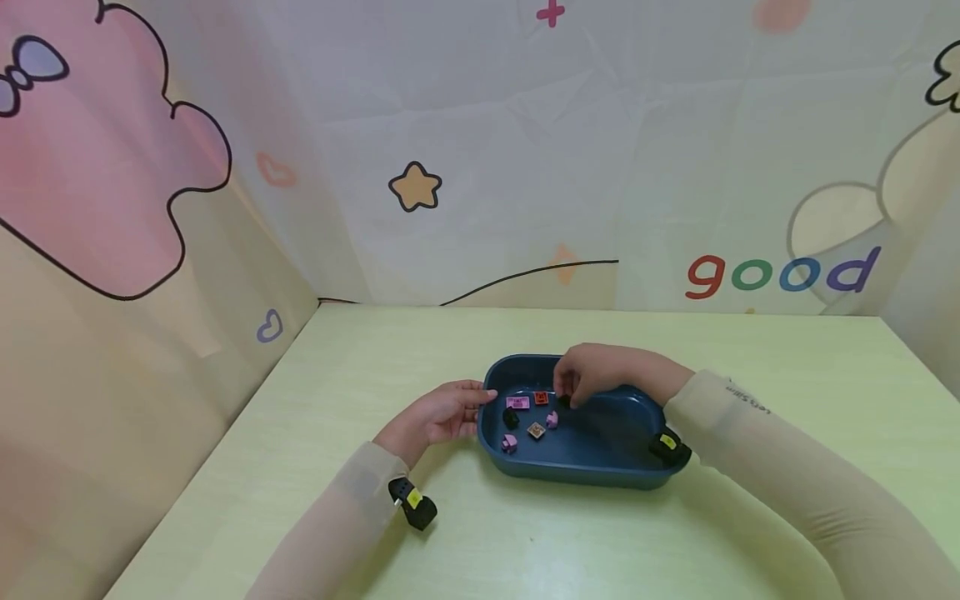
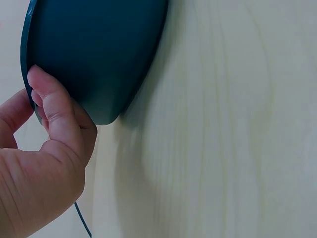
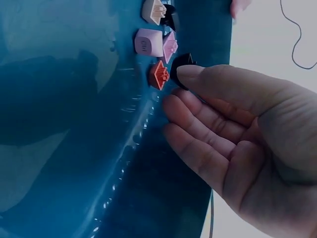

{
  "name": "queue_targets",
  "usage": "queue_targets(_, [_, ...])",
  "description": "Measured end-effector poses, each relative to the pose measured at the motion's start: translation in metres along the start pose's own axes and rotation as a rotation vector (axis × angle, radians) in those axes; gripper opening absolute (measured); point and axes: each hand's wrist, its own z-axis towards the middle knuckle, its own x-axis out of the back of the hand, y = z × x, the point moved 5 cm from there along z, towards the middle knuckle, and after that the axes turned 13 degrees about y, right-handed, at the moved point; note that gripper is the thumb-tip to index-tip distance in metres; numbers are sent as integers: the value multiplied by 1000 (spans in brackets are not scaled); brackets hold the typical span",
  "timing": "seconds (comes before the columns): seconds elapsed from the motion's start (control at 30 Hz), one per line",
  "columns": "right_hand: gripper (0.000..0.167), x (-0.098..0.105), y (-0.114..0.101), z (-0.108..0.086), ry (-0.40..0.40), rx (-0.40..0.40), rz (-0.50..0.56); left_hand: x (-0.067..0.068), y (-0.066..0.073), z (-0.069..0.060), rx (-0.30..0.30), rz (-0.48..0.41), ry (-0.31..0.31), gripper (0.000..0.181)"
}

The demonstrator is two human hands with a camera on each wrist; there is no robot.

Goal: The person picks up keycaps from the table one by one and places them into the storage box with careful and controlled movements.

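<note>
A blue tray (image 1: 600, 477) holds several small keycaps. My left hand (image 1: 450, 412) grips its left rim, and the left wrist view shows the fingers (image 2: 54, 99) bent around the tray's edge. Over the tray's far side, my right hand (image 1: 596, 371) pinches a black keycap (image 3: 181, 64) between thumb and fingertips. Close to it lie an orange-red keycap (image 3: 159, 75), a pink keycap (image 3: 148, 42) and a beige keycap (image 3: 152, 12). Toward the tray's left end are a wide pink keycap (image 1: 517, 402), another black keycap (image 1: 511, 417) and a small pink keycap (image 1: 509, 443).
The tray stands on a pale wood-grain table (image 1: 525, 542). Behind it hangs a printed cloth backdrop (image 1: 480, 225) with a star and coloured letters. A black wrist camera (image 1: 669, 447) on the right sleeve overlaps the tray's right end; another camera (image 1: 412, 502) sits on the left wrist.
</note>
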Motion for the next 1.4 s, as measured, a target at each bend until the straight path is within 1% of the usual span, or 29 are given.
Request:
queue_targets(0.3, [9, -10, 5, 1, -38, -51, -17, -2, 0, -2, 9, -2, 13, 7])
queue_targets(0.53, [9, -15, 8, 3, -40, -53, -36, -2, -1, -3, 16, -5, 23, 5])
queue_targets(0.83, [9, -22, 13, 6, -63, -67, -25, -1, 0, -2, 11, -2, 15, 6])
queue_targets(1.0, [10, -21, 13, 7, -70, -73, -24, 0, 1, -2, 10, 3, 11, 7])
queue_targets(1.23, [18, -20, 11, 8, -97, -93, -27, 0, 2, -2, 21, 2, 18, 7])
queue_targets(1.4, [25, -15, 6, 7, -106, -81, -81, 1, 2, -2, 25, 3, 23, 6])
